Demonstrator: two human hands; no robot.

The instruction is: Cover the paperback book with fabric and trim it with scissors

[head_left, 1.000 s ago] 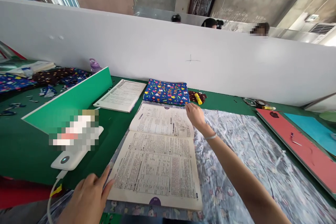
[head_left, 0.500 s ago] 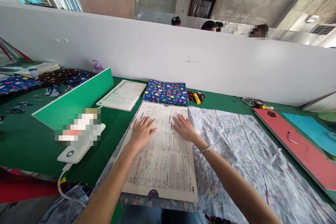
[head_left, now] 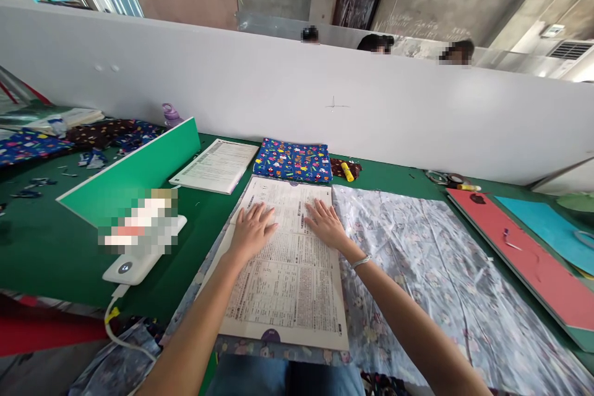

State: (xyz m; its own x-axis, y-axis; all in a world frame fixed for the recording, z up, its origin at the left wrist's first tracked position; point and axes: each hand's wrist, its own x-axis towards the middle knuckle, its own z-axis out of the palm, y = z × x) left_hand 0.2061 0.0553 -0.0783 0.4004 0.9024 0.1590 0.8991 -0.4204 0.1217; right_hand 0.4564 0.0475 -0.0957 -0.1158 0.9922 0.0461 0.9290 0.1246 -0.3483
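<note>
A printed paper booklet [head_left: 288, 288] lies flat on a grey-blue flowered cloth [head_left: 417, 272], near the table's front edge. My left hand [head_left: 253, 229] rests palm down on its upper left part, fingers spread. On the upper right part my right hand [head_left: 327, 224] lies flat too, fingers apart, with a pale band round the wrist. The cloth spreads far to the right of the booklet, wrinkled, and a strip of it shows along the left and front edges. Neither hand grips anything.
Beyond the booklet lie a folded blue patterned cloth [head_left: 292, 161] and a yellow glue stick [head_left: 347, 172]. Left are a stack of printed sheets [head_left: 216, 166], a green divider [head_left: 139, 167] and a white power bank [head_left: 134, 269] with cable. A red board [head_left: 520, 253] lies right; a white partition [head_left: 260, 86] stands behind.
The view has shifted very slightly. Both hands stay flat in the same places on the booklet, and nothing else has visibly moved on the table.
</note>
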